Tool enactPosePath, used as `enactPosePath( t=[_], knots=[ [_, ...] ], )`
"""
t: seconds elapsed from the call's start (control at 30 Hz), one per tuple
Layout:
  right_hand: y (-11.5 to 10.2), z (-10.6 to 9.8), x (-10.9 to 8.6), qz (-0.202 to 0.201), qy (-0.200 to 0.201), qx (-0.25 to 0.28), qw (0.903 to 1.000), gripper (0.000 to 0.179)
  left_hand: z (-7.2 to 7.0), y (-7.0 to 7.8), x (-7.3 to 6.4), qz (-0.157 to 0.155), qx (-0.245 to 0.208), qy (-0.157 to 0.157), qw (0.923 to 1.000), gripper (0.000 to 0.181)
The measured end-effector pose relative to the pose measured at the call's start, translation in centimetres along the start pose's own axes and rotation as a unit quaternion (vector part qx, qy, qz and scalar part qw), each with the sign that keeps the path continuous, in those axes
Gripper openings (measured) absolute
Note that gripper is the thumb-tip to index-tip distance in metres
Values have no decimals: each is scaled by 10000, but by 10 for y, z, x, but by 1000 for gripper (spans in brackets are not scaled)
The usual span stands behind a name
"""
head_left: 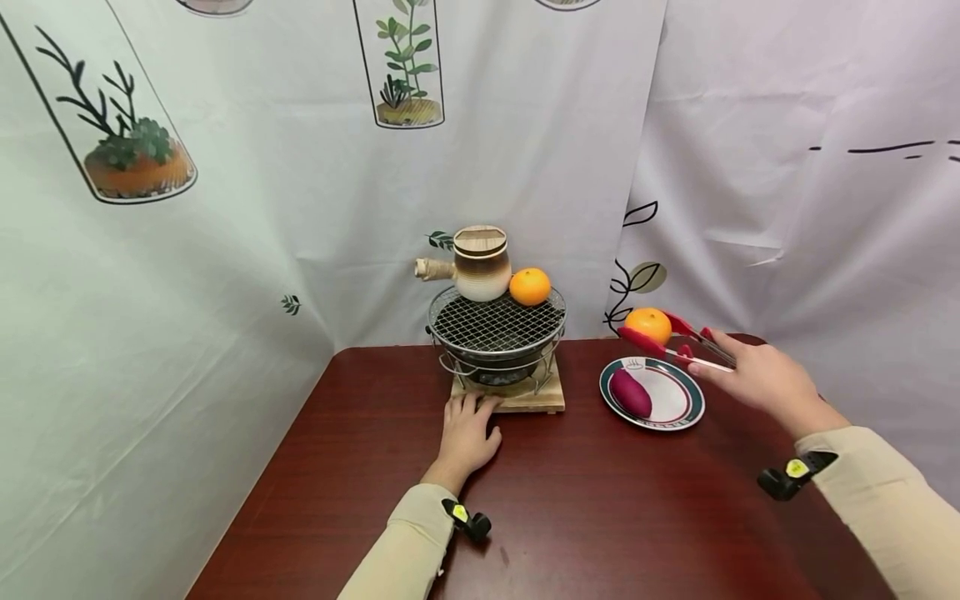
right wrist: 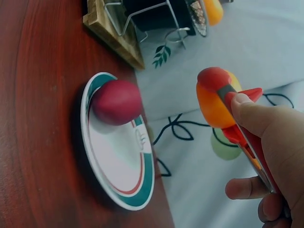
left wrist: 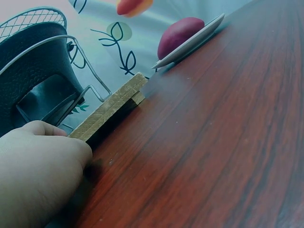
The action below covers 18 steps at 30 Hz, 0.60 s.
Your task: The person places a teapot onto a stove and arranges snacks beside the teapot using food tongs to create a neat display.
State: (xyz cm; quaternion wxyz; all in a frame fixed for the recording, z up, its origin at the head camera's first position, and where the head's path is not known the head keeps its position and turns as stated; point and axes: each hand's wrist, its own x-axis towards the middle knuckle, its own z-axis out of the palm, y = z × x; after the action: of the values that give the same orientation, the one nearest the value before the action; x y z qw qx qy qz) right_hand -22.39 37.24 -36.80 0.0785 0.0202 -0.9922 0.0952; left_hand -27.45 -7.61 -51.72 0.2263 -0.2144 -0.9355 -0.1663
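My right hand grips red-tipped tongs, which pinch an orange in the air over the far side of the plate. Below it, a purple sweet potato lies on the left part of the white plate with a green rim. My left hand rests at the front left edge of the wooden board, its fingertips touching the board. On that board stands a small round grill with a wire mesh top. A second orange sits on the mesh.
A clay teapot with a side handle and wooden lid stands on the grill mesh, left of the second orange. The dark red table ends at a white patterned cloth behind and at the left.
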Motion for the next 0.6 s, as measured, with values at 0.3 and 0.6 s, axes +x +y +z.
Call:
enactPosePath(
  t=[0.3, 0.6],
  knots=[
    [-20, -15, 3, -91, -50, -50, 9999, 100, 1, 0, -1, 35, 35, 88, 9999, 44],
    [-35, -24, 10, -181, -20, -66, 9998, 101, 1, 0, 0, 31, -5, 84, 10000, 44]
  ],
)
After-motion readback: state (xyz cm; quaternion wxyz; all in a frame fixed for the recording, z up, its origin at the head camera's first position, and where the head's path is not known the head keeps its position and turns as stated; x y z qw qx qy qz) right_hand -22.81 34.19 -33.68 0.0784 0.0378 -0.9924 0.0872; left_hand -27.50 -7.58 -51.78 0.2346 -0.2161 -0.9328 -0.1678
